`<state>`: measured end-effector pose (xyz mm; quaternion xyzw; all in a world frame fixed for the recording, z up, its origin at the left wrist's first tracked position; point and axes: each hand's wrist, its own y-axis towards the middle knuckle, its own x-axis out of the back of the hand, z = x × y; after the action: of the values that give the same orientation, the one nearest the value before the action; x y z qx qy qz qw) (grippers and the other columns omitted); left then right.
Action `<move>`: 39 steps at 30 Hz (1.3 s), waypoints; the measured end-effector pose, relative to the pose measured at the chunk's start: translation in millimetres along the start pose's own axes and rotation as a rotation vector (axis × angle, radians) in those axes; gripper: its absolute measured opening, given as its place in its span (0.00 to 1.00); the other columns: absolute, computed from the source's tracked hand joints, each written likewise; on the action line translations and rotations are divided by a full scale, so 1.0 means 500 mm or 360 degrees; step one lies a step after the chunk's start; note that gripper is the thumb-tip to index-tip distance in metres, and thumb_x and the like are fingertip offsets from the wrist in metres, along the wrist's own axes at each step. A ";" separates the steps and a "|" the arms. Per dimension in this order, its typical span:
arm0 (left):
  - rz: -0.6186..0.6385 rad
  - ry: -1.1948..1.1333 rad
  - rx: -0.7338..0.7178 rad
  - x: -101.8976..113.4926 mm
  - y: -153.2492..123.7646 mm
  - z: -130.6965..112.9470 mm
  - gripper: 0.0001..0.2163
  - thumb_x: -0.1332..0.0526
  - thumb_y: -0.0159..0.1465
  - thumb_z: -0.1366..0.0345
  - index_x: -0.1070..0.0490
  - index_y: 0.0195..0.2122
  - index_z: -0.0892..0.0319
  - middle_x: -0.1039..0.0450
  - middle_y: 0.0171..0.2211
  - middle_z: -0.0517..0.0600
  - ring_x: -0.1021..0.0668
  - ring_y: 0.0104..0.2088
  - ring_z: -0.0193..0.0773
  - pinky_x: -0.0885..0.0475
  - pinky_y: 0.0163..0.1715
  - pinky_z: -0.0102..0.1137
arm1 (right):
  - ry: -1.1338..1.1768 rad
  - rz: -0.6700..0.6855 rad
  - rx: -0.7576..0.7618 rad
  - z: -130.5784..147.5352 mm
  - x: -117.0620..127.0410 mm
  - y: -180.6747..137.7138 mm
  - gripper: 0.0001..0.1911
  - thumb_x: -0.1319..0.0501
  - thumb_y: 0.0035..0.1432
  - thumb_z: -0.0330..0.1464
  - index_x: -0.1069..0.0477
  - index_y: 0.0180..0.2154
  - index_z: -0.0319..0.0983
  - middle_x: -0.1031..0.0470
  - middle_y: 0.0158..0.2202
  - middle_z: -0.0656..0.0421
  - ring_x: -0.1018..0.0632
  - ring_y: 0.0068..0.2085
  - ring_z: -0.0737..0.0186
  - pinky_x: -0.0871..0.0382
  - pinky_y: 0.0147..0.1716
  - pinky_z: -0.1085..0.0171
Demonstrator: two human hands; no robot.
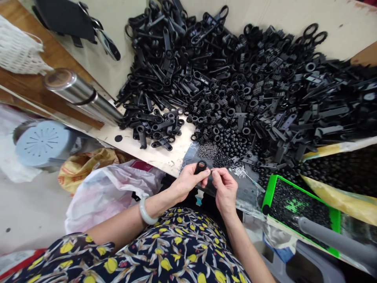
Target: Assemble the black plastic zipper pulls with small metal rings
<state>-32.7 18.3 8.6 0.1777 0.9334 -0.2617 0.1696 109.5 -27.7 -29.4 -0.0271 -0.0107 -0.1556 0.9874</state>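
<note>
Near the table's front edge, my left hand (190,179) is closed around a black ring-ended plastic part (201,166). My right hand (225,186) meets it from the right, thumb and forefinger pinched together. Whatever sits in that pinch is too small to name. The fingertips of both hands almost touch. Just beyond them lie a heap of tiny grey pieces (207,150), small black balls (235,144) and a scatter of short silvery pins (239,171). A thin tool with a metal shaft (255,182) rests beside the pins.
A large pile of black plastic levers and rings (182,74) covers much of the table. To the right is a bright green tray (269,192) of small black bits, with a grey handle (324,232) across it. A steel flask (85,94) leans at the left, above white bags (97,200).
</note>
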 end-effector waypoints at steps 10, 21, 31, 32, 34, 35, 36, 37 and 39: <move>-0.0015 -0.0018 -0.0026 -0.002 -0.001 -0.006 0.16 0.30 0.62 0.55 0.31 0.29 0.60 0.34 0.19 0.42 0.34 0.21 0.28 0.40 0.25 0.27 | -0.0402 0.0060 0.0390 0.039 0.015 0.012 0.05 0.35 0.68 0.32 0.20 0.37 0.41 0.23 0.35 0.59 0.23 0.37 0.62 0.29 0.37 0.63; 0.0063 -0.0404 0.0269 -0.006 0.007 -0.008 0.17 0.27 0.57 0.58 0.32 0.23 0.61 0.36 0.18 0.42 0.37 0.20 0.26 0.46 0.22 0.26 | -0.0934 0.0204 0.0924 0.055 0.042 0.011 0.12 0.35 0.67 0.26 0.22 0.51 0.41 0.21 0.40 0.56 0.22 0.34 0.65 0.25 0.34 0.65; 0.0026 -0.0486 0.0289 -0.013 0.002 0.005 0.16 0.26 0.57 0.57 0.30 0.26 0.61 0.36 0.18 0.41 0.37 0.20 0.25 0.45 0.22 0.26 | -0.0901 0.0100 0.0872 0.047 0.031 0.007 0.08 0.35 0.67 0.27 0.22 0.47 0.41 0.21 0.37 0.57 0.22 0.31 0.65 0.24 0.31 0.65; 0.0010 -0.0471 0.0287 -0.014 0.002 0.006 0.16 0.26 0.57 0.57 0.29 0.27 0.62 0.35 0.18 0.41 0.38 0.20 0.25 0.46 0.22 0.26 | -0.0896 0.0103 0.0867 0.046 0.032 0.007 0.08 0.35 0.66 0.27 0.22 0.47 0.41 0.21 0.37 0.58 0.22 0.31 0.65 0.24 0.31 0.65; -0.0022 -0.0421 0.0279 -0.017 0.001 0.006 0.16 0.26 0.57 0.57 0.28 0.28 0.62 0.35 0.19 0.42 0.38 0.20 0.25 0.47 0.22 0.26 | -0.0884 0.0108 0.0851 0.046 0.033 0.007 0.08 0.35 0.66 0.27 0.22 0.46 0.41 0.21 0.37 0.58 0.22 0.32 0.65 0.24 0.31 0.65; -0.0030 -0.0392 0.0277 -0.017 0.000 0.005 0.15 0.26 0.57 0.56 0.28 0.29 0.62 0.34 0.19 0.42 0.37 0.20 0.26 0.47 0.22 0.26 | -0.0877 0.0111 0.0839 0.046 0.034 0.007 0.09 0.35 0.66 0.27 0.22 0.46 0.41 0.22 0.37 0.58 0.22 0.32 0.65 0.24 0.31 0.65; -0.0031 -0.0365 0.0277 -0.018 -0.001 0.004 0.15 0.26 0.57 0.56 0.27 0.31 0.62 0.34 0.20 0.42 0.37 0.21 0.26 0.46 0.22 0.26 | -0.0871 0.0112 0.0828 0.046 0.036 0.008 0.09 0.35 0.66 0.27 0.23 0.47 0.41 0.22 0.37 0.58 0.22 0.32 0.65 0.24 0.31 0.65; -0.0027 -0.0348 0.0280 -0.017 -0.004 0.001 0.15 0.26 0.57 0.57 0.26 0.33 0.63 0.33 0.21 0.42 0.36 0.21 0.26 0.45 0.23 0.26 | -0.0865 0.0111 0.0816 0.046 0.038 0.008 0.09 0.35 0.66 0.27 0.23 0.47 0.41 0.22 0.37 0.58 0.22 0.32 0.65 0.24 0.31 0.65; 0.0005 -0.0364 0.0301 -0.012 -0.011 -0.005 0.13 0.28 0.58 0.58 0.25 0.36 0.62 0.31 0.23 0.44 0.33 0.24 0.28 0.41 0.26 0.26 | -0.0854 0.0106 0.0791 0.045 0.043 0.010 0.09 0.35 0.66 0.26 0.23 0.46 0.41 0.23 0.37 0.59 0.23 0.31 0.66 0.24 0.30 0.66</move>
<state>-30.0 13.8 15.3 0.1634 0.8789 -0.3666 0.2577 130.9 -28.2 -6.4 0.1734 -0.3059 -0.1034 0.9304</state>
